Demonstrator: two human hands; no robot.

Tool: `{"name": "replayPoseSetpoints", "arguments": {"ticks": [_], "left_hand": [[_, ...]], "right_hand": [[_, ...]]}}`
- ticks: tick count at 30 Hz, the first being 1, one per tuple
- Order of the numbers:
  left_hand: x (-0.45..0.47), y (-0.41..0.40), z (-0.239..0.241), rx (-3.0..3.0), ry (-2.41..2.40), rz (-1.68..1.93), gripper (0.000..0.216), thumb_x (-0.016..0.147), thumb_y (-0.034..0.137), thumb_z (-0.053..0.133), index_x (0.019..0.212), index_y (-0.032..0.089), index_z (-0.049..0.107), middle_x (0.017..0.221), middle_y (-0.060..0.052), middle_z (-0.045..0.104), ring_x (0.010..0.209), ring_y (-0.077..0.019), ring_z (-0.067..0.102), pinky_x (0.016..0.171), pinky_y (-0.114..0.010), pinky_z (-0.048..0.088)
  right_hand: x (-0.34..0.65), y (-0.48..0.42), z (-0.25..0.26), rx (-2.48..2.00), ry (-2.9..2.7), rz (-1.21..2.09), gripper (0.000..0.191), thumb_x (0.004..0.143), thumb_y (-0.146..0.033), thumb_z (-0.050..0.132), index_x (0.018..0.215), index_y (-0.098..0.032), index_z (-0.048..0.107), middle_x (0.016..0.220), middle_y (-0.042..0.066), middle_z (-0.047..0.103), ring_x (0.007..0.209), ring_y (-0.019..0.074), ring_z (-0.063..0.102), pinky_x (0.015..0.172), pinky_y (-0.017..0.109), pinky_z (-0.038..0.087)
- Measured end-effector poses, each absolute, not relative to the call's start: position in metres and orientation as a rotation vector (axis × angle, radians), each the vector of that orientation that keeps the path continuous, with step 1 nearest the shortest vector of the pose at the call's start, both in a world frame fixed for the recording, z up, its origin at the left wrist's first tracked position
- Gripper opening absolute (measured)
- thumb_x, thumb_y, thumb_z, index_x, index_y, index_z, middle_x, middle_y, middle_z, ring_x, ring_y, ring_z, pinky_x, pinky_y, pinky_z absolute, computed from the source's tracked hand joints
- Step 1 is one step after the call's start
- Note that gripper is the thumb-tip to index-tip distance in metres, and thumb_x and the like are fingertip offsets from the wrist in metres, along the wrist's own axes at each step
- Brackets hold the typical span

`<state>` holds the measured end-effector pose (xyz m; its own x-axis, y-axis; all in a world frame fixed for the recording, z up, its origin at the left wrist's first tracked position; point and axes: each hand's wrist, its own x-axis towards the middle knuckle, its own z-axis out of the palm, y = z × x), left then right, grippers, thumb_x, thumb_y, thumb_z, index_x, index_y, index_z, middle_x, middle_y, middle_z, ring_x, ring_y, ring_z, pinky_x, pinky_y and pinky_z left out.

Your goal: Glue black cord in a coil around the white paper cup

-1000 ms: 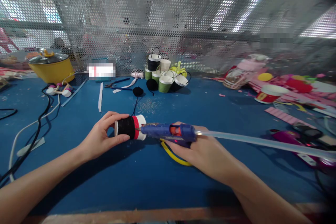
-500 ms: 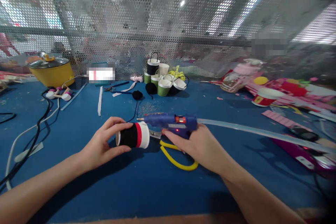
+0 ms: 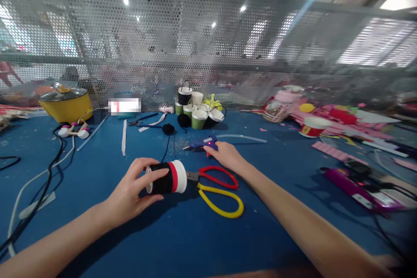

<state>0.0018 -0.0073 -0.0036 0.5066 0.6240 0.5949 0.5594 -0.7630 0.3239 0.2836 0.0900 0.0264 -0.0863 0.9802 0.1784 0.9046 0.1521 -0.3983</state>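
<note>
Cup, black with a red band and white end, lies sideways in the left hand, thumb and fingers curved around it, over the blue surface. The right hand touches the glue gun beyond the scissors; its fingertips are partly hidden, so I cannot tell whether they grip.

Left hand grips the black-wrapped cup sideways, right hand has the glue gun farther out, and red-and-yellow scissors lie beside the cup!

The blue glue gun has moved out beyond the scissors.
</note>
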Motion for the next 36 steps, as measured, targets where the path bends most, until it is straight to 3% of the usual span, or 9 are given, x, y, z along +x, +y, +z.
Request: {"name": "replayPoseSetpoints", "arguments": {"ticks": [3,6,9,12,15,20,26,36], "left_hand": [[0.002,-0.008,-0.004,2.646,1.031,1.096,0.042,0.082,0.024,0.056,0.121,0.027,0.042,0.117,-0.011,0.043,0.107,-0.0261,0.045,0.085,-0.044,0.046],[0.003,-0.008,-0.004,2.633,1.014,1.109,0.043,0.081,0.025,0.056,0.122,0.028,0.042,0.117,-0.011,0.044,0.106,-0.0265,0.046,0.085,-0.045,0.046],[0.004,-0.009,-0.004,2.652,0.968,1.118,0.042,0.082,0.025,0.056,0.122,0.028,0.043,0.117,-0.011,0.044,0.107,-0.0264,0.046,0.085,-0.044,0.046],[0.003,-0.009,-0.003,2.678,0.931,1.089,0.041,0.081,0.025,0.057,0.121,0.027,0.045,0.118,-0.011,0.043,0.107,-0.0258,0.046,0.086,-0.044,0.046],[0.003,-0.010,-0.002,2.637,0.925,1.054,0.041,0.081,0.026,0.057,0.120,0.026,0.047,0.120,-0.011,0.043,0.108,-0.0255,0.045,0.088,-0.043,0.045],[0.004,-0.013,0.003,2.298,0.949,1.026,0.058,0.078,0.030,0.061,0.130,0.029,0.035,0.119,-0.009,0.046,0.110,-0.0247,0.048,0.093,-0.042,0.043],[0.008,-0.012,0.004,2.028,0.868,1.039,0.046,0.076,0.030,0.064,0.118,0.025,0.048,0.110,-0.007,0.051,0.105,-0.0224,0.052,0.091,-0.039,0.044],[0.006,-0.019,0.009,2.196,0.818,1.013,0.050,0.075,0.032,0.065,0.121,0.025,0.047,0.113,-0.010,0.050,0.106,-0.0239,0.051,0.091,-0.039,0.043]], "right_hand": [[0.271,0.088,0.034,-1.794,-2.051,0.149,0.032,0.076,-0.036,0.057,0.050,-0.017,0.053,0.064,0.010,0.058,0.071,0.0228,0.058,0.061,0.033,0.042],[0.241,0.077,0.050,-1.661,-2.163,0.275,0.038,0.080,-0.046,0.050,0.058,-0.018,0.062,0.074,0.009,0.062,0.077,0.0202,0.058,0.068,0.031,0.042],[0.206,0.063,0.060,-1.320,-2.266,1.111,0.046,0.082,-0.054,0.042,0.069,-0.018,0.067,0.078,0.006,0.066,0.074,0.0168,0.057,0.068,0.029,0.041],[0.184,0.054,0.057,-1.167,-2.120,1.413,0.035,0.070,-0.050,0.060,0.065,-0.016,0.062,0.060,-0.001,0.058,0.058,0.0118,0.049,0.057,0.025,0.037],[0.181,0.049,0.052,-1.119,-1.873,1.411,0.027,0.064,-0.041,0.067,0.065,-0.015,0.058,0.057,-0.004,0.052,0.055,0.0090,0.044,0.055,0.024,0.035],[0.197,0.047,0.060,-1.075,-1.846,1.143,0.025,0.070,-0.040,0.061,0.067,-0.015,0.055,0.065,-0.001,0.056,0.060,0.0098,0.046,0.060,0.025,0.038],[0.207,0.049,0.064,-1.052,-1.903,0.903,0.027,0.078,-0.041,0.052,0.068,-0.016,0.053,0.068,0.001,0.058,0.060,0.0107,0.047,0.060,0.026,0.039],[0.201,0.043,0.058,-1.177,-2.027,0.877,0.026,0.080,-0.036,0.049,0.064,-0.016,0.050,0.062,-0.001,0.054,0.056,0.0098,0.044,0.056,0.025,0.035]]}}
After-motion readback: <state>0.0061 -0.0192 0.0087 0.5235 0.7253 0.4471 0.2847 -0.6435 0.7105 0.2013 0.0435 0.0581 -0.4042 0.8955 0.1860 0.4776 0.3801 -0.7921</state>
